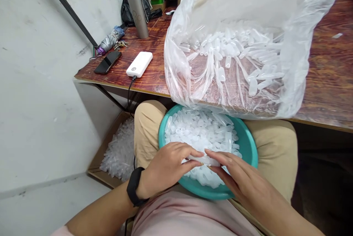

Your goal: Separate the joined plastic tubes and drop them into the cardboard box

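Over a teal basin [250, 147] on my lap, both hands meet at one translucent white plastic tube [205, 160], lying level between them. My left hand [172, 160], with a black band on its wrist, pinches the tube's left part between thumb and fingers. The right end is held by my right hand [234, 168] in a similar pinch. Below them, the basin is heaped with many similar small plastic pieces [193, 125], some showing round open ends. My fingers cover parts of the tube.
A clear plastic bag [176, 63] with more pieces lies open on the wooden table [328, 89]. Left of it are a white power bank [140, 64] with a cable, a phone [108, 62], an umbrella [111, 39] and a steel flask [135, 8]. A cardboard box [103, 177] of pieces stands below.
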`<state>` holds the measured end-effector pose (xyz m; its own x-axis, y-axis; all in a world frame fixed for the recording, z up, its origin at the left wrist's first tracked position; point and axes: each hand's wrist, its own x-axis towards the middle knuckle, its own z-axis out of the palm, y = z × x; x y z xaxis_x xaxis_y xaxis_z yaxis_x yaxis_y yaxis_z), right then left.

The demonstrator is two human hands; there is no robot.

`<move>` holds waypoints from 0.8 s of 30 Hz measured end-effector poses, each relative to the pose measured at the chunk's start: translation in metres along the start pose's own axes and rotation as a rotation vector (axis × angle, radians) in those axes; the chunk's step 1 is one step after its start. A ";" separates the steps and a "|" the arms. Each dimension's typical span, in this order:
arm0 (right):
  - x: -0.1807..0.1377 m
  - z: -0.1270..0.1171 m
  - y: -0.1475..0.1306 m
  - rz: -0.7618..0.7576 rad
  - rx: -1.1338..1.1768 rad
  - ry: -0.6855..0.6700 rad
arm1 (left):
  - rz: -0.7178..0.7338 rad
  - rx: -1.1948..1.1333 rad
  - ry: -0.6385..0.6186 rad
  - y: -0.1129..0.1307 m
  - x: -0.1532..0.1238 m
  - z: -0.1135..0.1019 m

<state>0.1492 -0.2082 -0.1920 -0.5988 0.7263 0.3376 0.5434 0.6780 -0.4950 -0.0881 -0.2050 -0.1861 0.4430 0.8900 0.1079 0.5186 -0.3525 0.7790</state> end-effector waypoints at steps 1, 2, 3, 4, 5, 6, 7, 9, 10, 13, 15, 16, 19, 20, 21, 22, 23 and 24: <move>0.000 0.000 -0.001 -0.004 -0.005 -0.006 | 0.062 0.054 0.013 0.000 -0.001 0.000; 0.000 0.000 -0.003 -0.005 -0.004 -0.011 | 0.112 0.106 0.017 0.000 -0.002 0.001; 0.000 0.000 -0.003 0.003 0.004 -0.011 | 0.146 0.146 0.013 0.000 -0.002 0.000; -0.001 0.001 -0.004 0.030 0.024 -0.016 | 0.158 0.161 0.002 0.001 -0.003 0.000; -0.001 0.002 -0.004 0.069 0.052 -0.017 | 0.147 0.150 -0.012 0.001 -0.003 -0.001; -0.001 0.002 -0.004 0.113 0.082 -0.012 | 0.116 0.115 -0.026 0.002 -0.003 -0.001; -0.001 0.003 -0.004 0.151 0.109 -0.001 | 0.067 0.065 -0.037 0.003 -0.003 -0.002; 0.000 0.003 -0.004 0.181 0.133 0.040 | -0.051 -0.046 -0.058 0.005 -0.003 -0.004; 0.000 0.003 -0.004 0.170 0.129 0.065 | -0.103 -0.095 -0.069 0.006 -0.002 -0.005; 0.001 0.000 -0.005 0.094 0.095 0.091 | -0.188 -0.199 -0.090 0.008 -0.001 -0.008; 0.001 -0.003 -0.007 0.055 0.080 0.090 | -0.216 -0.250 -0.088 0.011 -0.001 -0.010; 0.000 -0.004 -0.008 0.045 0.081 0.090 | -0.227 -0.275 -0.085 0.012 0.000 -0.010; -0.004 -0.005 -0.010 0.058 0.118 0.078 | -0.205 -0.311 -0.059 0.013 -0.001 -0.006; -0.006 -0.004 -0.010 0.082 0.130 0.066 | -0.161 -0.290 -0.040 0.013 -0.002 -0.004; -0.007 -0.004 -0.010 0.125 0.141 0.047 | -0.103 -0.249 -0.021 0.012 -0.003 -0.002; -0.009 -0.003 -0.010 0.182 0.151 0.022 | -0.041 -0.199 -0.003 0.011 -0.004 0.001; -0.010 -0.002 -0.010 0.241 0.157 -0.003 | 0.007 -0.150 0.008 0.010 -0.005 0.003; -0.011 -0.001 -0.010 0.288 0.159 -0.024 | 0.030 -0.114 0.014 0.009 -0.006 0.005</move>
<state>0.1512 -0.2230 -0.1895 -0.4485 0.8816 0.1472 0.5952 0.4175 -0.6866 -0.0828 -0.2145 -0.1827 0.4464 0.8838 0.1400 0.4181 -0.3444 0.8406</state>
